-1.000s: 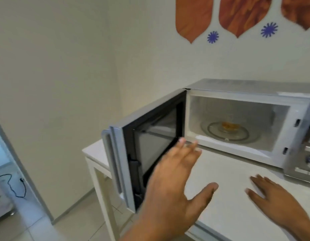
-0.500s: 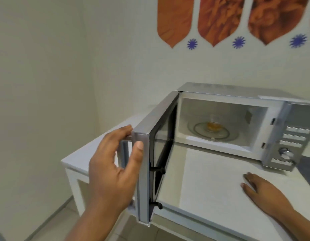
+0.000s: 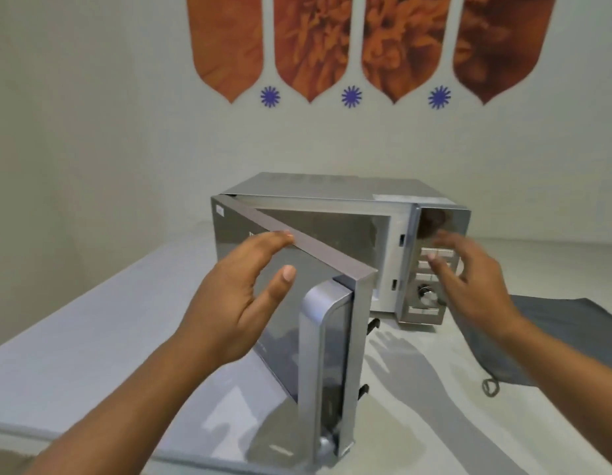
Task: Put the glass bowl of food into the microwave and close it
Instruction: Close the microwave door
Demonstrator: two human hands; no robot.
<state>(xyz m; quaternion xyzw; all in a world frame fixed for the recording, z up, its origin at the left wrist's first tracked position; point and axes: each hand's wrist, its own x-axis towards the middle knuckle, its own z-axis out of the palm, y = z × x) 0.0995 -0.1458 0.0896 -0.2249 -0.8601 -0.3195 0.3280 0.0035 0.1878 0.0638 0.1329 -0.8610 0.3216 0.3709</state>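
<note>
Closing stage: the left hand [image 3: 236,303], fingers [image 3: 273,238] spread flat and gripping nothing, presses the half-shut door [image 3: 294,279] of the microwave [image 3: 332,190]; the right hand [image 3: 469,279] hovers open and empty beyond it; the glass bowl, presumably inside, is hidden behind the door.

Microwave [image 3: 332,214] on table [image 3: 92,337] (cloth [image 3: 554,323] rightward).

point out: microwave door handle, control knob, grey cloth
door handle [image 3: 327,365], head view, mid vertical bar
control knob [image 3: 426,291], head view, knob face on panel
grey cloth [image 3: 551,317], head view, flat part right of microwave
</note>
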